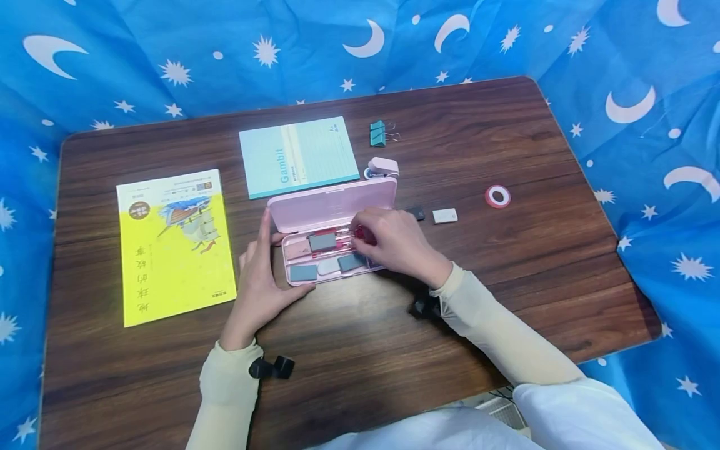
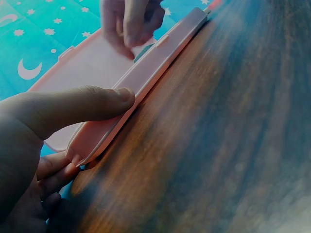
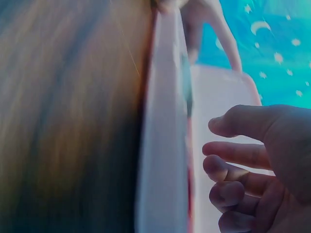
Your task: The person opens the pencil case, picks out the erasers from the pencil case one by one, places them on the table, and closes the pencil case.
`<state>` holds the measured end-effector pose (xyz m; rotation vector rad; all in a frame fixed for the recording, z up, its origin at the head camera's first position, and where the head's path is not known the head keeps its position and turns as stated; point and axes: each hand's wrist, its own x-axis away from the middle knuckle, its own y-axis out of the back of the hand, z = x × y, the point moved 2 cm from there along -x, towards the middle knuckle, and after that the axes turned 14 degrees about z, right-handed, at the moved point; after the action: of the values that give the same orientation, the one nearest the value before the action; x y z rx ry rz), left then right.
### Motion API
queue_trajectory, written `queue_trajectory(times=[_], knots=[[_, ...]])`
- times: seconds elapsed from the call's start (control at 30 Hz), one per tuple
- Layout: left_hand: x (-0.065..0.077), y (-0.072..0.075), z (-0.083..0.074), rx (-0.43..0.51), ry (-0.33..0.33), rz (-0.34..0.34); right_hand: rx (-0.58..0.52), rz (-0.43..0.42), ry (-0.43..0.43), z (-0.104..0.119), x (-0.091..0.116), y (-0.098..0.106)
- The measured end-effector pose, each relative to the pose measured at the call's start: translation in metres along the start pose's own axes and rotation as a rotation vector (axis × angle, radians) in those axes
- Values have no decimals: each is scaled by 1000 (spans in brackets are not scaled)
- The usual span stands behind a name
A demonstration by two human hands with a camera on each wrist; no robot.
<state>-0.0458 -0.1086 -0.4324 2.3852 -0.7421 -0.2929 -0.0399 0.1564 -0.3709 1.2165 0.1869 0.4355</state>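
Note:
A pink pencil case (image 1: 332,209) lies on the table with its lid raised at the back. My left hand (image 1: 261,297) grips its left end; in the left wrist view the thumb (image 2: 109,102) presses the front wall. My right hand (image 1: 396,240) is over the right end of the tray, beside red-tipped pens (image 1: 344,230). In the right wrist view its fingers (image 3: 238,153) are loosely bent, with a gap below the thumb and nothing visible between. A grey block (image 1: 323,242) lies across the pens. Along the front of the tray are more grey blocks (image 1: 304,273) and a white rounded piece (image 1: 329,267).
Behind the case are a light-blue notebook (image 1: 298,156), a teal binder clip (image 1: 379,134) and a pale pink item (image 1: 384,166). A yellow book (image 1: 177,256) lies at left. To the right are a white eraser (image 1: 445,216), a dark block (image 1: 417,213) and a red-and-white tape roll (image 1: 490,201).

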Motion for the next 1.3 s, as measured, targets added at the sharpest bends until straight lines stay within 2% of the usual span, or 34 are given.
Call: queue_trajectory(times=[0.13,0.33,0.73,0.87,1.03,1.17,1.3], knots=[[0,0,0,0,4,1,-14,13,52,14,-10,-10],[0,0,0,-1,3,2,27,36,55,24,-19,-19],[-1,-5,-1,-2,9,9,39,30,50,23,-20,-19],[0,-6,-2,10,13,12,0,13,35,16,-11,-9],[0,-4,-3,13,8,4,-54,-73,3,-3,10,11],[-1,-2,-3,9,0,-5,-52,-142,-30,-23,29,25],[0,-1,0,9,1,-7,-27,-149,-99,-43,46,33]])
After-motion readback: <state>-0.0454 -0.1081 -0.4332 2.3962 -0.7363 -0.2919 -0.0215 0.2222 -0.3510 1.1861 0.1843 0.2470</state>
